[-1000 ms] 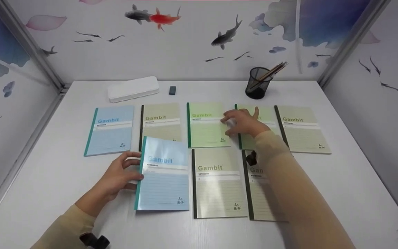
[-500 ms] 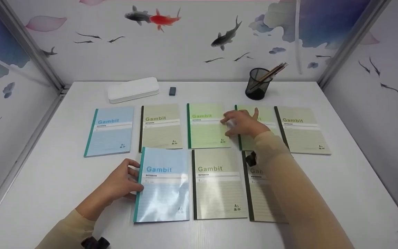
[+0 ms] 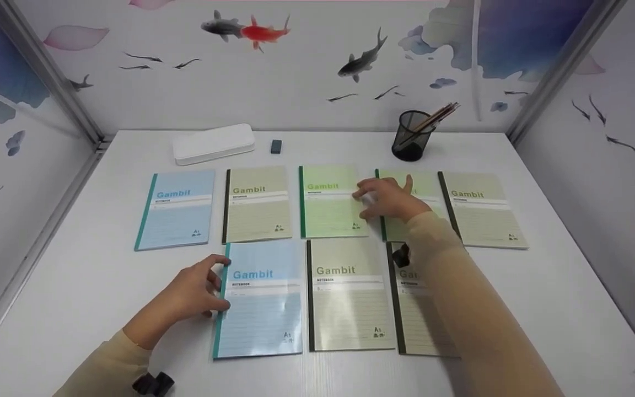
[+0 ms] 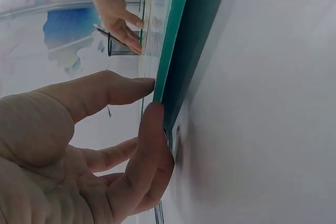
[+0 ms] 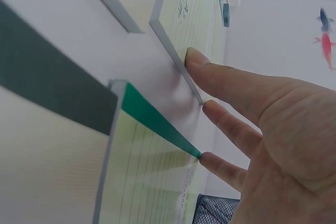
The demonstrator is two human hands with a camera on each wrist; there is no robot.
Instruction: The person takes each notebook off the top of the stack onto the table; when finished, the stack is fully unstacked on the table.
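Observation:
In the head view a blue notebook (image 3: 265, 300) lies in the near row, with a teal spine. My left hand (image 3: 193, 289) is at that spine; in the left wrist view its thumb and index finger (image 4: 149, 124) pinch the edge. My right hand (image 3: 392, 199) rests between two green notebooks in the far row. Its thumb (image 5: 220, 74) touches the edge of the left green notebook (image 3: 331, 204). Its other fingers spread beside that edge and the dark green spine of the right green notebook (image 5: 152, 150), which the hand partly covers in the head view.
Beside the near blue notebook lies a tan notebook (image 3: 350, 309); another tan notebook (image 3: 425, 325) is partly under the right forearm. The far row also holds a blue (image 3: 177, 212) and two tan notebooks. Behind stand a white case (image 3: 213, 144), an eraser (image 3: 276, 146) and a mesh pencil cup (image 3: 412, 138).
My left hand has brought the blue notebook toward me and lowered it, uncovering the bottom of the tan notebook behind. My right hand stays in place.

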